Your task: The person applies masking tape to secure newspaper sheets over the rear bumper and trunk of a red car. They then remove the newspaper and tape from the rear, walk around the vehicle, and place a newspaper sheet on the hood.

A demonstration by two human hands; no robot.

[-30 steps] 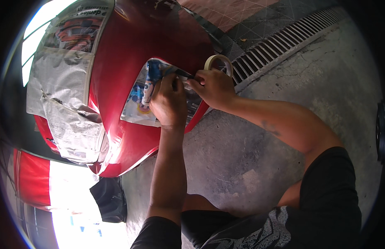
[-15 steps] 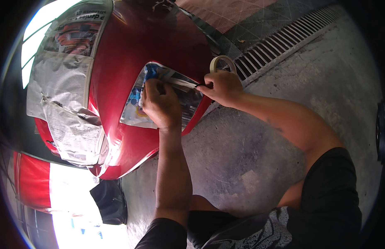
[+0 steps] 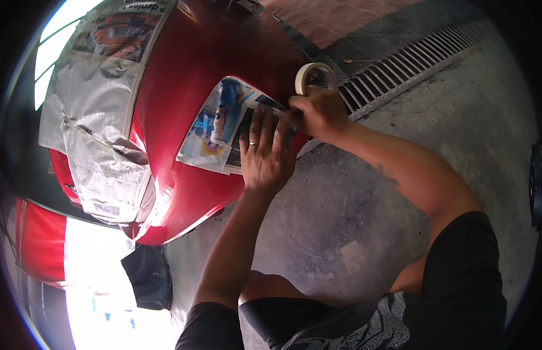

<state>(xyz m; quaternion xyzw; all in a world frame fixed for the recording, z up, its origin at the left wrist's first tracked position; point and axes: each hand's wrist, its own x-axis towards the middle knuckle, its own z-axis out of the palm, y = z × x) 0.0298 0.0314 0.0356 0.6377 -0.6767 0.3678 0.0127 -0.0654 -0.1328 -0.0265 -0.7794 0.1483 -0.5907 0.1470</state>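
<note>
My left hand [image 3: 266, 156], with a ring on one finger, lies on a sheet of newspaper [image 3: 202, 125] that covers a patch of the red car body panel [image 3: 171, 76]. Its fingers are stretched out and slightly apart, pressing near the sheet's right edge. My right hand [image 3: 323, 116] is closed round a roll of cream masking tape [image 3: 303, 76], just beyond that edge. The roll stands up above my knuckles. My right fingertips meet the left fingers at the panel's edge, where shadow hides any strip of tape between them.
More newspaper [image 3: 98, 93] covers the car's left part. A slotted drain grate [image 3: 393, 70] runs across the concrete floor [image 3: 364, 204] at the upper right. A black object [image 3: 147, 277] rests at the lower left. Far right, a dark round item [image 3: 537, 186] shows.
My left hand has moved right across the newspaper and flattened from a pinch, uncovering the sheet's blue printed part. My right hand still holds the roll, in nearly the same place.
</note>
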